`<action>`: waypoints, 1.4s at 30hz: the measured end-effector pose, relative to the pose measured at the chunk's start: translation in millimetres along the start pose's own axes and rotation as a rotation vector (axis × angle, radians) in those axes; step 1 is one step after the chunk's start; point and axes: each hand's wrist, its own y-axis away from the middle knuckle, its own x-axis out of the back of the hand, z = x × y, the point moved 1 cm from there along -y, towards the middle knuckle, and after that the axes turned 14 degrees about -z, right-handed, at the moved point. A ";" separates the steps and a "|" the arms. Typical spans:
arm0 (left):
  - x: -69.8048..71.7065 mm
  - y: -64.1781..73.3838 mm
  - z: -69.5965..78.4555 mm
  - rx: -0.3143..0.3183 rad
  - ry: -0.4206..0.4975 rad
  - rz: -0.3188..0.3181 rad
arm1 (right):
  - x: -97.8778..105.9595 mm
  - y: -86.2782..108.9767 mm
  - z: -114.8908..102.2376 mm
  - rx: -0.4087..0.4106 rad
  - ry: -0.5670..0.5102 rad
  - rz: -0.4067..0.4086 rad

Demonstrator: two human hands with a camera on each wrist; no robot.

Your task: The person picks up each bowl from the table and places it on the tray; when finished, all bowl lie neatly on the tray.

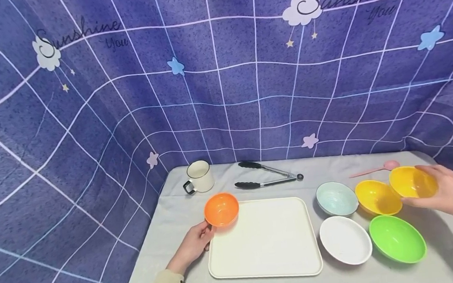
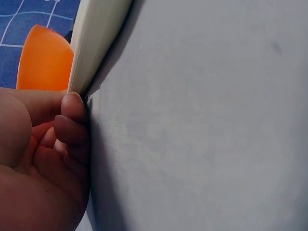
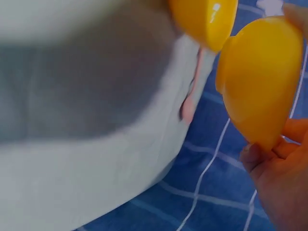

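Observation:
At the right, my right hand (image 1: 451,189) grips a yellow bowl (image 1: 412,182) by its rim and holds it up over the table. In the right wrist view the held bowl (image 3: 262,79) is seen from its outside, thumb and fingers at its edge. A second yellow bowl (image 1: 378,198) stands just left of it. My left hand (image 1: 196,243) pinches the left edge of the cream tray (image 1: 263,241). An orange bowl (image 1: 221,210) sits on the tray's far left corner, just beyond the left fingers; the left wrist view shows the pinched rim (image 2: 98,43).
Left of the yellow bowls stands a light blue bowl (image 1: 337,198). Nearer lie a white bowl (image 1: 345,240) and a green bowl (image 1: 397,239). Along the back are a mug (image 1: 200,177), black-handled tongs (image 1: 271,173) and a pink spoon (image 1: 390,165), before a blue curtain (image 1: 241,81).

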 end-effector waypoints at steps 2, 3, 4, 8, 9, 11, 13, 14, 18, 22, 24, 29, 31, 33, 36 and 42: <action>0.1 0.4 -0.1 0.004 0.005 0.001 | -1.8 -5.5 -12.9 0.051 0.001 0.021; 0.3 0.7 0.0 0.007 0.005 0.001 | -2.9 -8.5 -19.7 0.079 -0.002 0.032; 0.5 0.8 0.0 0.009 0.004 0.002 | -4.1 -11.4 -26.6 0.103 -0.007 0.045; 1.0 1.2 0.5 -0.010 -0.002 0.002 | -7.9 -21.6 -55.5 0.156 0.013 0.039; 1.1 1.3 0.7 -0.016 -0.003 0.002 | -8.9 -24.0 -63.3 0.162 0.013 0.026; 1.0 1.5 0.6 -0.028 0.004 0.001 | -12.0 -28.8 -79.2 0.179 0.029 0.004; 1.1 1.7 0.4 -0.028 0.011 0.003 | -17.0 -34.0 -96.0 0.209 0.034 -0.013; 1.2 1.6 -0.2 -0.030 0.012 0.004 | -19.8 -36.9 -104.6 0.231 0.032 -0.022; 1.4 1.7 -2.5 -0.025 0.013 0.008 | -34.1 -47.7 -139.4 0.303 0.027 -0.057; 0.9 1.8 -2.9 -0.012 0.014 0.006 | -49.7 -56.8 -170.8 0.331 0.012 -0.110; 0.8 1.8 -2.0 -0.006 0.014 0.003 | -57.4 -60.6 -184.9 0.339 -0.002 -0.136; 1.6 1.6 0.4 -0.006 0.006 -0.002 | -74.9 -69.1 -218.9 0.381 -0.014 -0.189; 2.0 1.5 1.0 -0.007 0.002 -0.003 | -82.9 -72.6 -231.4 0.404 -0.008 -0.202; 2.2 1.6 1.4 -0.005 0.005 -0.006 | -92.0 -75.2 -244.1 0.425 -0.011 -0.218; 2.1 1.1 1.5 -0.002 0.005 -0.006 | -106.7 -78.2 -264.4 0.461 -0.008 -0.245; 2.3 1.6 2.5 -0.003 0.003 -0.005 | -136.9 -77.8 -305.6 0.524 -0.002 -0.345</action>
